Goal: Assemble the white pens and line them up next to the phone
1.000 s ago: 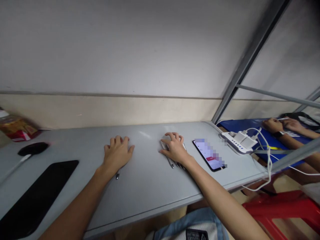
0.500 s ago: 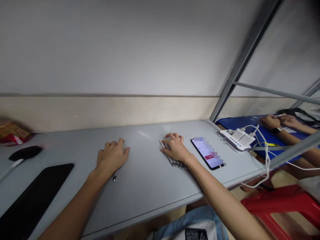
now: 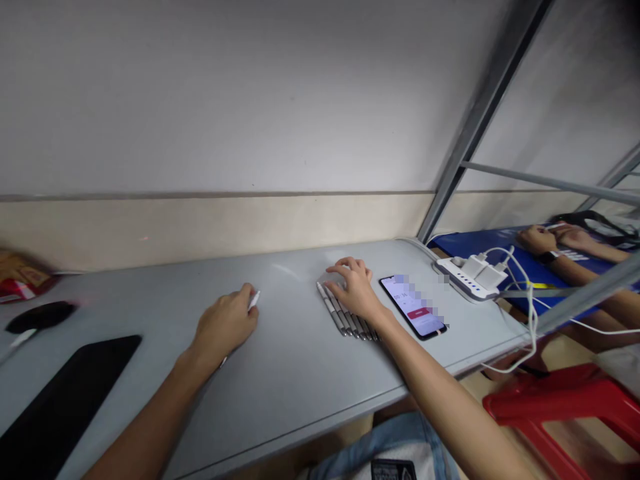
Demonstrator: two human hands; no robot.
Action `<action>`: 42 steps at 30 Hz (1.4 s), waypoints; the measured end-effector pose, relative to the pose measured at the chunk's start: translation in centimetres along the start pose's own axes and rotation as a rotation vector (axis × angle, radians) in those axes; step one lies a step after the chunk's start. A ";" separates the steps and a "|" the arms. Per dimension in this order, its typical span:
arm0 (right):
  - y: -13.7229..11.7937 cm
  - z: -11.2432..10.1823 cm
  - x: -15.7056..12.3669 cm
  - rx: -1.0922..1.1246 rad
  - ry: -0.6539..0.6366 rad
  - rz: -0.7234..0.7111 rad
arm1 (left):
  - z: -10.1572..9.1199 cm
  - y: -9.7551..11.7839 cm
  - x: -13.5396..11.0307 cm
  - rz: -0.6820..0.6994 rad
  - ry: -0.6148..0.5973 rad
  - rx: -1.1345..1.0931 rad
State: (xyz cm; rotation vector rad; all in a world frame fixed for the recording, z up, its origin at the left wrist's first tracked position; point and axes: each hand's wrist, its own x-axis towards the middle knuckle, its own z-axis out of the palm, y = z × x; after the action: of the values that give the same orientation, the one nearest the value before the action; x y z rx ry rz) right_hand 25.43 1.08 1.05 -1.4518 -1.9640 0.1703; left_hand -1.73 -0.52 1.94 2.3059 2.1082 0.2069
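Observation:
My left hand (image 3: 226, 321) is closed around a white-and-grey pen (image 3: 255, 300); one end pokes out past the fingertips and the other shows below the palm. Further right, several pens of the same sort (image 3: 340, 315) lie side by side in a slanting row on the grey desk (image 3: 290, 373). Over the row's upper right part hovers my right hand (image 3: 356, 288), its thumb and fingers curved and apart, with nothing between them. The hand and forearm hide part of the row. A phone (image 3: 414, 307) with a lit screen lies right of my right hand.
At the left are a black mat (image 3: 75, 400), a black mouse-like object (image 3: 40, 316) with a white cable, and a red-and-gold packet (image 3: 20, 277). A power strip (image 3: 467, 277) stands by the metal frame post (image 3: 480, 127). Beyond, another person's hands (image 3: 550, 239) rest over a blue surface.
My left hand has closed on the pen that lay beneath it. My right hand has lifted slightly off the row, its thumb parting from the pens. The view has shifted a little.

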 end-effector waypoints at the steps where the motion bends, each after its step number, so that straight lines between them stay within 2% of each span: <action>1: -0.1 -0.1 0.0 0.023 0.011 -0.002 | 0.1 0.3 0.0 0.054 0.034 -0.048; 4: -0.5 -0.3 0.0 0.144 -0.016 -0.090 | 0.3 1.6 -0.1 0.225 0.117 -0.263; 7: -1.3 -0.2 -0.2 0.318 -0.121 -0.214 | 0.4 3.2 -0.6 0.345 0.153 -0.486; 10: -2.1 0.3 -0.5 0.453 -0.270 -0.229 | 0.5 4.4 -1.0 0.467 0.130 -0.608; 12: -2.5 0.6 -0.6 0.464 -0.342 -0.227 | 0.7 4.6 -1.2 0.506 0.127 -0.631; 15: -2.4 0.9 -0.6 0.460 -0.313 -0.169 | 0.9 4.2 -1.0 0.484 0.160 -0.587; 19: -1.6 0.4 -0.1 0.608 -0.245 0.035 | 1.0 3.2 -0.6 0.465 0.191 -0.504; 25: -1.2 0.0 0.1 0.883 -0.412 0.202 | 1.0 3.2 -0.5 0.462 0.252 -0.407; 30: -1.3 0.3 0.0 0.941 -0.444 0.256 | 0.9 3.3 -0.5 0.486 0.326 -0.227; 33: -1.2 0.3 0.0 0.924 -0.459 0.247 | 0.7 3.4 -0.6 0.499 0.318 -0.150; 38: -1.4 0.0 -0.1 0.878 -0.446 0.140 | 0.6 3.4 -0.7 0.456 0.319 -0.113; 40: -1.8 -0.1 -0.3 0.788 -0.394 0.047 | 0.6 3.3 -0.7 0.432 0.312 -0.127; 42: -2.2 -0.1 -0.4 0.673 -0.273 -0.068 | 0.7 3.1 -0.6 0.402 0.301 -0.164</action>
State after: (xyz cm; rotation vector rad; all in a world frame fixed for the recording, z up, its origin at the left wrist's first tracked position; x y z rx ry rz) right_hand 23.82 -0.10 2.01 -0.9482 -1.8879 0.9413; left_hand 1.32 -1.34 1.48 2.7056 1.6190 0.7427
